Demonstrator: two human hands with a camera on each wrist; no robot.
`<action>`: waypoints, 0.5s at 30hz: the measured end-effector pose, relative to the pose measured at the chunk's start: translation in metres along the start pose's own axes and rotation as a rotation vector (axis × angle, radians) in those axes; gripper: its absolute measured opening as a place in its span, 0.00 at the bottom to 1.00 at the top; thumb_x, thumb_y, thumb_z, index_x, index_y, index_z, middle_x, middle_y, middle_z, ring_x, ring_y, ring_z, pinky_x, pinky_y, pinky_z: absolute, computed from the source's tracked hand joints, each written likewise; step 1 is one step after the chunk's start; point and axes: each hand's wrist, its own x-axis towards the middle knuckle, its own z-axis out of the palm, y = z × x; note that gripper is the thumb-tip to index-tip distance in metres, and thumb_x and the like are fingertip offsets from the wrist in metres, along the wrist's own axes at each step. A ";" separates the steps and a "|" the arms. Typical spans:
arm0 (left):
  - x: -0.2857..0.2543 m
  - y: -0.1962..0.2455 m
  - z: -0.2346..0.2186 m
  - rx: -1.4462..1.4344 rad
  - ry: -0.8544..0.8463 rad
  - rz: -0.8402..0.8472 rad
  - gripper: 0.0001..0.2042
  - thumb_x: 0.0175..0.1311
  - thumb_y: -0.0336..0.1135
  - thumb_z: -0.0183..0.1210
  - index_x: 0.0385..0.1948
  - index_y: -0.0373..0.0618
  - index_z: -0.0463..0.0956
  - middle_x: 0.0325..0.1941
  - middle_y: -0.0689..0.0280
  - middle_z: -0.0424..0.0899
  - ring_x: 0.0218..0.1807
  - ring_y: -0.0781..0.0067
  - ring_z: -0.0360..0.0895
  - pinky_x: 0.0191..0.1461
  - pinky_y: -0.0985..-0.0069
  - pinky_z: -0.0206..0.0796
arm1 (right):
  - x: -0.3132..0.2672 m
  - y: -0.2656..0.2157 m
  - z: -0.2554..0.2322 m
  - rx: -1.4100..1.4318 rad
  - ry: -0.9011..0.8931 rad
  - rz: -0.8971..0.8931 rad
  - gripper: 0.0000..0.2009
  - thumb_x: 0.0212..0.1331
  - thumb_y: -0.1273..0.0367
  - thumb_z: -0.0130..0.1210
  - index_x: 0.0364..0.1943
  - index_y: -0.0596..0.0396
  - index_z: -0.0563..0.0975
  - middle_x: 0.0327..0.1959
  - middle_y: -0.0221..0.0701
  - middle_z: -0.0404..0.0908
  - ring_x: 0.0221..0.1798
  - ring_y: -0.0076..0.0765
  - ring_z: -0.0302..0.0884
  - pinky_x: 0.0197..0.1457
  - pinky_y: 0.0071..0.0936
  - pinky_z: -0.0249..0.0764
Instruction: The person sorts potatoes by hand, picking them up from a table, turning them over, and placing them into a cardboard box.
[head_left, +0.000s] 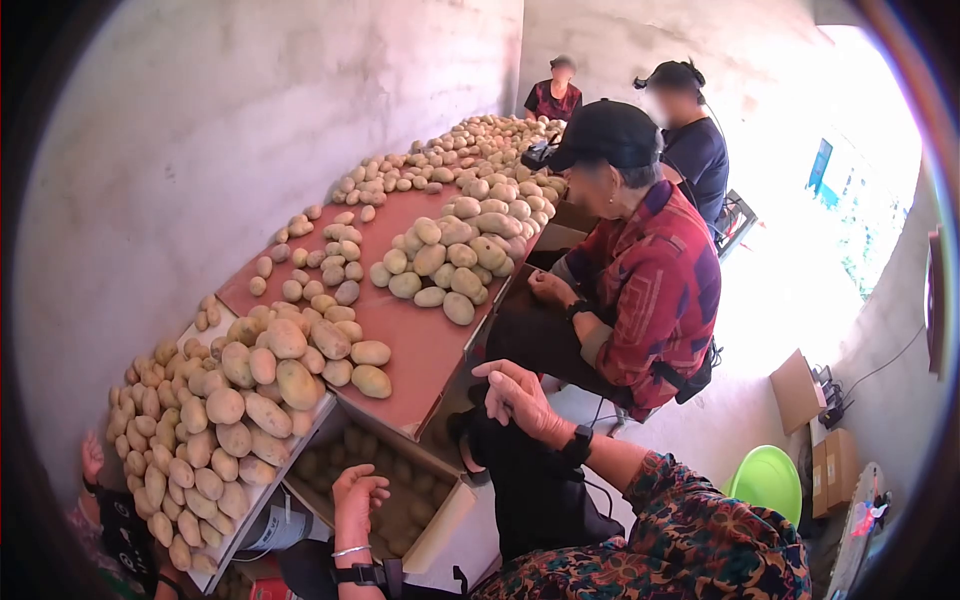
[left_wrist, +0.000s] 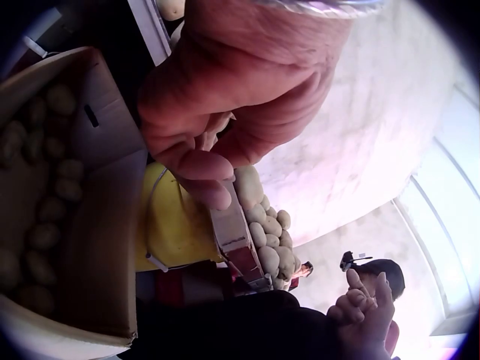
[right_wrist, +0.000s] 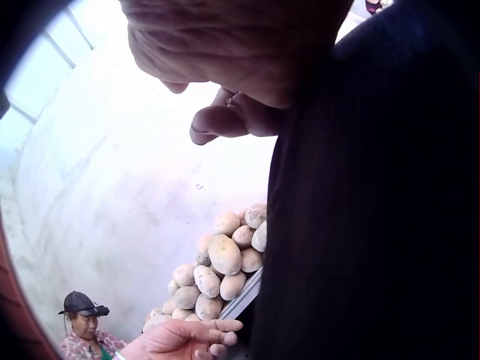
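Note:
My left hand hovers over an open cardboard box of potatoes, its fingers loosely bent around nothing. Farther right, my right hand is raised above my dark-trousered lap, fingers loosely curled and holding nothing. The left wrist view shows the left hand close up, thumb and fingertips near each other with nothing between them. A large heap of potatoes lies on the table end nearest the left hand. Another pile of potatoes sits on the reddish board ahead of the right hand.
Beside me sits a person in a red patterned shirt; two others are farther back. At the lower left another person's hand shows by the heap. A bucket stands under the table, a green basin and cartons at the right.

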 end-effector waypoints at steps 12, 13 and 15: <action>0.003 -0.009 -0.008 -0.033 -0.021 -0.011 0.16 0.57 0.24 0.48 0.48 0.35 0.73 0.24 0.64 0.79 0.18 0.75 0.75 0.19 0.82 0.62 | 0.000 -0.001 0.004 0.021 0.036 0.044 0.23 0.69 0.57 0.50 0.58 0.62 0.70 0.21 0.29 0.76 0.18 0.17 0.67 0.25 0.16 0.64; 0.005 -0.008 -0.007 -0.035 -0.024 -0.010 0.16 0.58 0.24 0.47 0.49 0.35 0.72 0.23 0.63 0.79 0.17 0.74 0.74 0.18 0.81 0.62 | 0.004 -0.002 0.005 0.019 0.055 0.063 0.23 0.68 0.59 0.52 0.58 0.63 0.70 0.21 0.29 0.76 0.18 0.18 0.67 0.24 0.17 0.64; 0.006 -0.009 -0.007 -0.019 -0.021 0.004 0.14 0.60 0.25 0.49 0.47 0.36 0.73 0.22 0.64 0.78 0.16 0.75 0.73 0.17 0.81 0.61 | 0.019 -0.006 0.005 -0.036 0.070 0.016 0.22 0.69 0.60 0.50 0.59 0.62 0.69 0.21 0.29 0.76 0.18 0.18 0.69 0.24 0.16 0.64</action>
